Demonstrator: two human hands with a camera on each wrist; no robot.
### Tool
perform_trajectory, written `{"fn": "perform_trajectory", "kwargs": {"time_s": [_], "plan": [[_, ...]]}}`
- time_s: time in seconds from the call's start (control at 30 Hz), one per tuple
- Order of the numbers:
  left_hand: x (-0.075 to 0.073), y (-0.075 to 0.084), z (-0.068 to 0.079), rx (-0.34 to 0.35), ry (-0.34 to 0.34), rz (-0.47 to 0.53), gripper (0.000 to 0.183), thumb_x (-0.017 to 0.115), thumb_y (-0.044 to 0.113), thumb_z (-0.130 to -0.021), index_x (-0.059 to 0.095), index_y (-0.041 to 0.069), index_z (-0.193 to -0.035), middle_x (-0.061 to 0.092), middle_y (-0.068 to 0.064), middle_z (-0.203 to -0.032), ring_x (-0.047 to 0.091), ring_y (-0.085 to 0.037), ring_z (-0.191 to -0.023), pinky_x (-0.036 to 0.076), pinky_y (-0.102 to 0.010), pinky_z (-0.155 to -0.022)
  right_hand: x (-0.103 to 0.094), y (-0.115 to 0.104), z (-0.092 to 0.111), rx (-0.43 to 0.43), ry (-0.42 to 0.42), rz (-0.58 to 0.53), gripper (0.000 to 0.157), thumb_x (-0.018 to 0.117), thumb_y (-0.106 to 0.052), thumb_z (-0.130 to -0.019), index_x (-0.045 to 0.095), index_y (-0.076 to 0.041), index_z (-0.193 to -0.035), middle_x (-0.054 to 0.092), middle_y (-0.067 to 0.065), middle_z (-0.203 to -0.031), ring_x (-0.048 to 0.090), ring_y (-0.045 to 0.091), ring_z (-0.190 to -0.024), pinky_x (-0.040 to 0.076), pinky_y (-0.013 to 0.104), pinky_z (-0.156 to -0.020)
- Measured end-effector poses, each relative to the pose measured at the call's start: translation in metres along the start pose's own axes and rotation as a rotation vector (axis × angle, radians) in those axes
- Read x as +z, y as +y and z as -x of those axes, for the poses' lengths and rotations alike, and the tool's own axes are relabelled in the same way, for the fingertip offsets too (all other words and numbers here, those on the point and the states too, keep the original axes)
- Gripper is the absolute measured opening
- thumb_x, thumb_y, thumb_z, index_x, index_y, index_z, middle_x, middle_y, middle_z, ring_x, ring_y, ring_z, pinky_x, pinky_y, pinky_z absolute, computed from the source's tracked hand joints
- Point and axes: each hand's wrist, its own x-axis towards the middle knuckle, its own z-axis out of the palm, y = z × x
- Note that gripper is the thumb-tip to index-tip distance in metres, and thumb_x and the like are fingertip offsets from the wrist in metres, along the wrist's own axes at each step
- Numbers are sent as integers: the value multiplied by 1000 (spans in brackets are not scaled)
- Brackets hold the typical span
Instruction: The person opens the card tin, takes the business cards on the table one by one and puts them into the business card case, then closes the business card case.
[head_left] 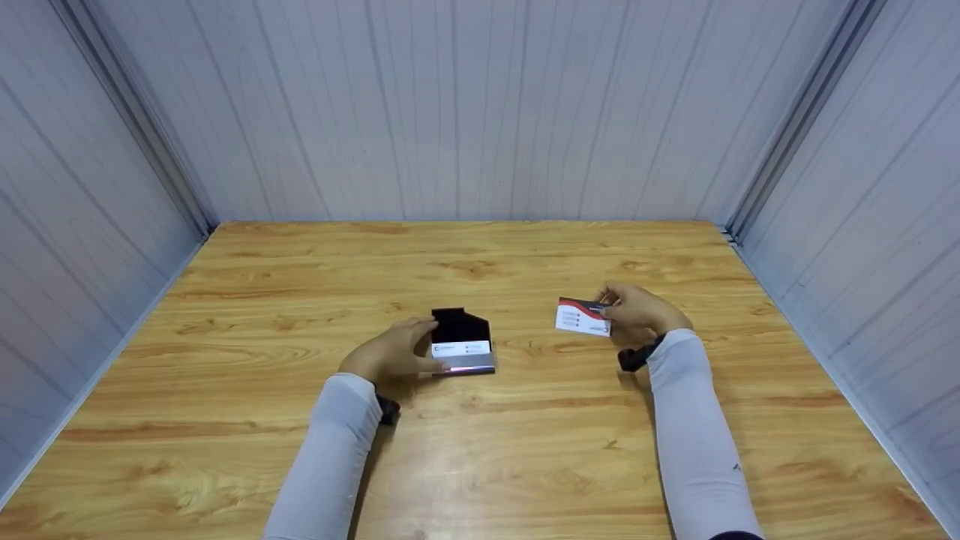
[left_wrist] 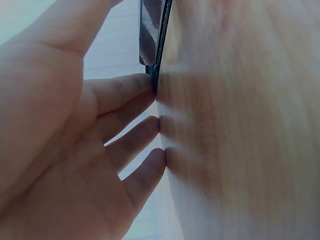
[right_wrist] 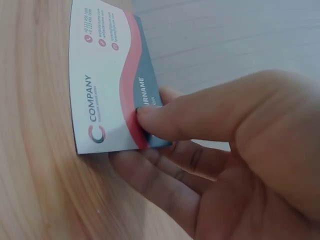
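A metal business card case (head_left: 472,361) lies on the table with its dark lid (head_left: 461,328) folded back. A white card (head_left: 461,347) shows inside it. My left hand (head_left: 394,349) is at the case's left side, thumb on its front part and index fingertip at the lid's edge. In the left wrist view the fingers (left_wrist: 127,92) are spread and nearly straight, with fingertips down at the tabletop. To the right, my right hand (head_left: 637,309) pinches a white, red and dark business card (head_left: 581,319) at one end, thumb over its printed face and fingers behind.
The wood-grain table (head_left: 480,450) extends all around both hands. Pale panelled walls (head_left: 480,112) enclose it at the back and on both sides. A small black wrist camera (head_left: 637,358) hangs under the right wrist, and another (head_left: 388,411) under the left.
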Motion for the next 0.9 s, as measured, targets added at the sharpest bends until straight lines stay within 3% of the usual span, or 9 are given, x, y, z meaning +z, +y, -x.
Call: {"fn": "perform_trajectory", "kwargs": {"time_s": [0.37, 0.6, 0.67, 0.9], "plan": [[0, 0, 0, -1, -1, 3, 89, 71, 48, -93, 25, 12, -161, 21, -11, -164, 16, -34, -151, 20, -54, -118, 5, -8, -7, -70, 36, -79, 22, 54, -9, -102, 57, 2, -122, 58, 22, -120, 55, 34, -109, 44, 45, -94], [0, 0, 0, 21, 11, 1, 90, 72, 47, -92, 26, 9, -160, 23, -14, -163, 18, -35, -150, 21, -54, -118, 16, -24, -15, -127, 61, -118, 28, 54, -9, -103, 55, 5, -127, 57, 24, -122, 55, 34, -111, 45, 45, -93], [-1, 0, 0, 24, 13, 1, 90, 72, 47, -92, 26, 9, -160, 23, -14, -163, 18, -35, -150, 22, -54, -118, 18, -38, -9, -135, 54, -128, 29, 53, -7, -103, 53, 7, -128, 56, 26, -123, 54, 36, -112, 45, 46, -94], [0, 0, -1, 26, 10, -5, 90, 72, 48, -92, 27, 9, -159, 23, -14, -163, 18, -34, -150, 21, -53, -118, 34, -42, -23, -183, 71, -192, 25, 56, -12, -103, 58, -1, -125, 59, 18, -121, 58, 31, -109, 50, 43, -91]]}}
